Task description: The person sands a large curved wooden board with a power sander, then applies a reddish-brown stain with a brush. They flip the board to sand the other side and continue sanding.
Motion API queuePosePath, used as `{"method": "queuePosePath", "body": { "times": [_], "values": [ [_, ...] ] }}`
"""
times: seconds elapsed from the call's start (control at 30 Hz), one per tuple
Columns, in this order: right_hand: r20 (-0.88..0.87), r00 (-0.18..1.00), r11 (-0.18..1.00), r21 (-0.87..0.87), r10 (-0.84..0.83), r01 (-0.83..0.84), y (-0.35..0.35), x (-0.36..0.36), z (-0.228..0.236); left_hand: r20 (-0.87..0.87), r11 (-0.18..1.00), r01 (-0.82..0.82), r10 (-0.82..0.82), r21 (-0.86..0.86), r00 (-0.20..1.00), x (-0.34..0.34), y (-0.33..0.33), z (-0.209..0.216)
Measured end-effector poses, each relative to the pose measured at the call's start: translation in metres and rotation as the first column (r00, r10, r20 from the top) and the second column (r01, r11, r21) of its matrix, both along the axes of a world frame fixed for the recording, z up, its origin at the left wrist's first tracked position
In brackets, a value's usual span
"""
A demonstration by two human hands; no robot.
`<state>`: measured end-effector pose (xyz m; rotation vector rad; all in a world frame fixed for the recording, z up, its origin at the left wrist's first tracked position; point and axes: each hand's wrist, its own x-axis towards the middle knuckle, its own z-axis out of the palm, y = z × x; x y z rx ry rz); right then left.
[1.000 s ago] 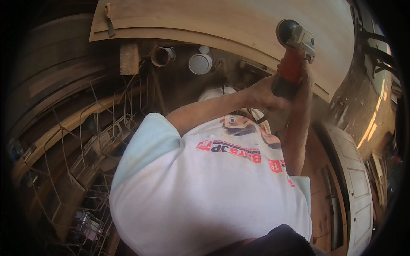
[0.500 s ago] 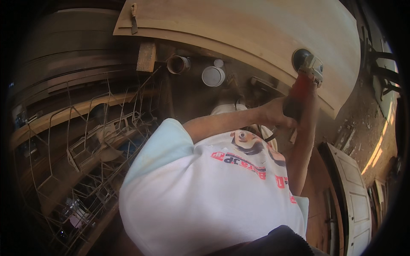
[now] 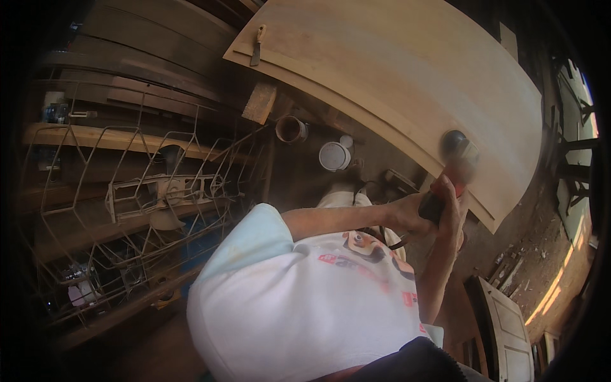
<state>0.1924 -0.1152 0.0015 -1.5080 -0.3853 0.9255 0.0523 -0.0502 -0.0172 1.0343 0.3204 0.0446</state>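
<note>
Left fingers (image 3: 412,214): curled round the sander (image 3: 457,170), at its rear
Right fingers (image 3: 448,188): wrapped on its red body
Sander: head over the board (image 3: 382,76), by its near edge
Scraper (image 3: 257,46): on the board's left corner

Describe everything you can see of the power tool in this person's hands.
The power tool has a dark round disc at its far end, a pale, metallic-looking head, a red middle and a black rear. Blur hides its finer details. It slants away and slightly rightward, its disc over the pale, wooden-looking panel, near the near edge. The left hand holds the rear; the right hand grips farther forward. Whether the disc is spinning, I cannot tell.
</note>
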Motion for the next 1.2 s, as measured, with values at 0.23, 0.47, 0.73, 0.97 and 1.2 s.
{"method": "queuePosePath", "body": {
  "times": [0.23, 0.47, 0.73, 0.97, 1.2],
  "values": [
    [0.091, 0.993, 0.995, -0.052, -0.077, 0.082, 0.024, -0.011, 0.014, -0.103, 0.947, 0.069, -0.038, 0.312, 0.994, -0.039, 0.065, -0.003],
    [0.063, 0.958, 0.956, -0.078, -0.278, 0.282, 0.027, 0.001, 0.024, 0.111, -0.132, -0.028, 0.682, 0.991, 0.723, -0.128, 0.236, -0.076],
    [0.115, 0.906, 0.893, -0.156, -0.408, 0.422, 0.066, -0.034, 0.049, -0.034, -0.157, 0.148, 0.568, 0.976, 0.823, -0.158, 0.274, -0.085],
    [0.170, 0.897, 0.900, -0.088, -0.408, 0.427, 0.075, -0.040, 0.040, -0.054, -0.081, 0.109, 0.500, 0.991, 0.864, -0.158, 0.267, -0.080],
    [0.210, 0.924, 0.947, 0.040, -0.320, 0.319, 0.063, -0.002, 0.020, 0.000, -0.166, 0.144, 0.654, 0.975, 0.757, -0.171, 0.298, -0.081]
  ]
}}
